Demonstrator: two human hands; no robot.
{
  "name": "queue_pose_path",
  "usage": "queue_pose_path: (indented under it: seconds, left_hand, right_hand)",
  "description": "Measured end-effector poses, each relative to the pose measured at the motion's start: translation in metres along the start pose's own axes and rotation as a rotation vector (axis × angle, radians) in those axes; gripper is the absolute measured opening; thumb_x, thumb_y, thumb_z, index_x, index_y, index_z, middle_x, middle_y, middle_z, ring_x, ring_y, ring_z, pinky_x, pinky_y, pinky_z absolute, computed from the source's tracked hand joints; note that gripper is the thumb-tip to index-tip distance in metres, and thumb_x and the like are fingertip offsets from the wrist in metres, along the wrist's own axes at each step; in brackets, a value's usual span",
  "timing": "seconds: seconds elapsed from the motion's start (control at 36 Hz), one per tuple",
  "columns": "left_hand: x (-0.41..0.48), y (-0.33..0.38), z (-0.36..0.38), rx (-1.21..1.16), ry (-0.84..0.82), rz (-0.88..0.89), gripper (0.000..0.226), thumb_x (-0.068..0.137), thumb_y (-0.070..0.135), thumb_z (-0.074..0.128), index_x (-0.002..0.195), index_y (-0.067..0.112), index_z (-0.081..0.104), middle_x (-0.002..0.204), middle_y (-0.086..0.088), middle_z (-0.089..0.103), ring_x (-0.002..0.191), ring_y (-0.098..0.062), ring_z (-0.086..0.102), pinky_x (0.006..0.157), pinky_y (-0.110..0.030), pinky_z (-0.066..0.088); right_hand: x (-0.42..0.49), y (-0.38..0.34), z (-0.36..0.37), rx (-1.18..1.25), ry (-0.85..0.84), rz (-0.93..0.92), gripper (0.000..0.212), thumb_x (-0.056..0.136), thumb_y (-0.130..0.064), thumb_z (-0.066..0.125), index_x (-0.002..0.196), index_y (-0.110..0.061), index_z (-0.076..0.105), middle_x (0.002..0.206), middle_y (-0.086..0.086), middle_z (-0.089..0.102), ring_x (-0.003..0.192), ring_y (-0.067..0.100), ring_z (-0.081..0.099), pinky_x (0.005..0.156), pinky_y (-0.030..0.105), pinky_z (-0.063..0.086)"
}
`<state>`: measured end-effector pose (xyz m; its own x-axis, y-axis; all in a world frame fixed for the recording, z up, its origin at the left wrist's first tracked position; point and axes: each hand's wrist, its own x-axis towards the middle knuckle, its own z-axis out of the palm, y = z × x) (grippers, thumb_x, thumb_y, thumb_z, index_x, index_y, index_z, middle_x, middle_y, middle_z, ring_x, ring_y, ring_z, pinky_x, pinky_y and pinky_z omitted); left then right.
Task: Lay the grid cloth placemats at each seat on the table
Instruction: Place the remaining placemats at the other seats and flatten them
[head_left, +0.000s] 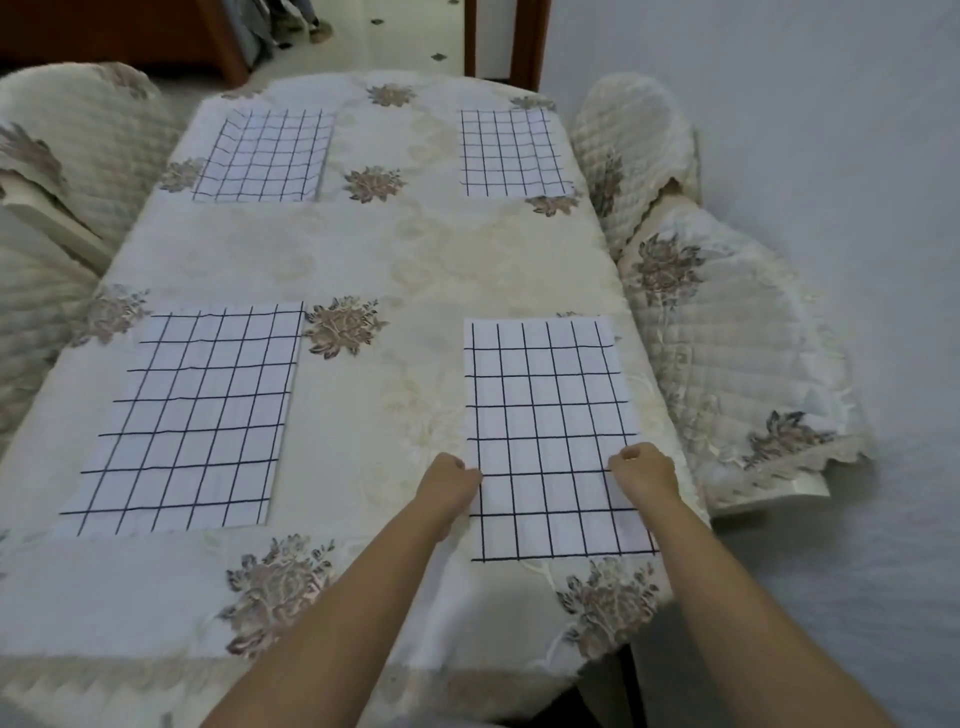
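Note:
Several white placemats with a dark grid lie flat on the table (363, 270), which wears a cream floral cloth. One placemat sits at the far left (265, 156), one at the far right (511, 153), one at the near left (192, 415). The near-right placemat (550, 405) lies between my hands. My left hand (449, 480) has curled fingers at the mat's left edge. My right hand (644, 473) is curled on its right edge. Whether the fingers pinch the cloth is hidden under the knuckles.
Chairs with quilted cream floral covers stand around the table: two at the right (727, 353) (634, 156) and one at the left (67, 171). A pale wall (805, 104) runs along the right. A doorway with a wooden frame (524, 36) opens behind the table.

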<state>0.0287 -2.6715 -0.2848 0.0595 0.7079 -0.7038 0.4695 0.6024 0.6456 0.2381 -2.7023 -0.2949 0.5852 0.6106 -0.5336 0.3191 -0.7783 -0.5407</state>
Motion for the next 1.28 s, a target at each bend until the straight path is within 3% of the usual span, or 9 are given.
queue_pose_path:
  seconds: [0.14,0.22,0.33,0.44,0.81,0.89,1.0,1.11,1.28]
  left_hand:
    - [0.008,0.002,0.009,-0.005,0.071,-0.032,0.020,0.088,0.008,0.045,0.073,0.015,0.034,0.070,-0.003,0.032,0.056,-0.015,0.027,0.051,-0.027,0.020]
    - [0.013,0.002,0.013,0.018,0.105,-0.055,0.016,0.087,0.006,0.048,0.076,0.009,0.037,0.067,-0.002,0.033,0.055,-0.014,0.030,0.048,-0.025,0.023]
    - [0.017,0.007,0.017,0.052,0.103,-0.107,0.039,0.084,0.001,0.051,0.057,0.011,0.025,0.056,-0.003,0.024,0.048,-0.016,0.022,0.044,-0.023,0.017]
    - [0.023,0.012,0.018,0.049,0.106,-0.145,0.037,0.085,0.003,0.053,0.059,0.012,0.029,0.058,-0.004,0.026,0.051,-0.016,0.026,0.048,-0.024,0.021]
    - [0.050,0.013,0.011,0.065,0.159,-0.121,0.039,0.080,-0.004,0.049,0.056,0.015,0.025,0.054,-0.003,0.026,0.049,-0.016,0.024,0.049,-0.025,0.019]
    - [0.056,0.013,0.007,0.052,0.183,-0.141,0.038,0.081,-0.007,0.050,0.055,0.013,0.031,0.053,-0.005,0.033,0.048,-0.019,0.032,0.048,-0.027,0.026]
    - [0.066,0.014,0.006,0.039,0.226,-0.142,0.036,0.085,-0.004,0.052,0.057,0.013,0.038,0.058,-0.005,0.041,0.053,-0.018,0.041,0.057,-0.033,0.043]
    - [0.072,0.018,0.004,-0.011,0.285,-0.137,0.033,0.087,0.003,0.052,0.060,0.018,0.041,0.065,-0.001,0.046,0.075,-0.024,0.054,0.078,-0.038,0.055]
    - [0.082,0.019,0.001,0.007,0.267,-0.121,0.039,0.085,-0.005,0.050,0.055,0.014,0.035,0.058,-0.003,0.039,0.060,-0.022,0.045,0.067,-0.030,0.040]
  right_hand:
    - [0.015,0.005,-0.006,-0.083,-0.007,0.035,0.043,0.086,-0.024,0.059,0.123,-0.004,0.051,0.128,0.019,0.046,0.109,0.035,0.052,0.077,0.028,0.039]
    - [0.021,0.002,-0.008,-0.072,-0.028,0.057,0.024,0.083,-0.024,0.062,0.095,-0.006,0.053,0.102,0.017,0.046,0.080,0.029,0.051,0.061,0.025,0.038]
    - [0.032,0.002,-0.012,-0.064,-0.071,0.028,0.035,0.086,-0.016,0.062,0.110,0.008,0.052,0.078,0.011,0.047,0.066,0.022,0.046,0.050,0.024,0.033]
    - [0.039,0.000,-0.015,-0.100,-0.102,0.032,0.029,0.086,-0.015,0.062,0.066,-0.006,0.043,0.061,0.006,0.040,0.053,0.017,0.040,0.050,0.025,0.033]
    - [0.054,-0.003,-0.012,-0.196,-0.103,0.021,0.034,0.085,-0.008,0.057,0.060,-0.013,0.035,0.066,0.004,0.043,0.062,0.021,0.044,0.046,0.024,0.028]
    - [0.054,-0.011,-0.013,-0.170,-0.121,0.011,0.006,0.089,-0.005,0.052,0.087,-0.009,0.054,0.095,0.014,0.055,0.080,0.024,0.049,0.053,0.025,0.032]
    - [0.057,-0.019,-0.014,-0.127,-0.109,0.004,0.032,0.089,-0.005,0.052,0.117,0.008,0.055,0.123,0.021,0.058,0.087,0.023,0.048,0.071,0.026,0.035]
    - [0.063,-0.027,-0.014,-0.096,-0.111,0.001,0.029,0.089,-0.008,0.053,0.115,0.004,0.057,0.123,0.020,0.057,0.098,0.028,0.054,0.076,0.027,0.039]
    - [0.067,-0.039,-0.014,-0.111,-0.110,-0.013,0.023,0.089,-0.010,0.053,0.105,0.005,0.060,0.103,0.017,0.061,0.098,0.031,0.057,0.069,0.024,0.034]
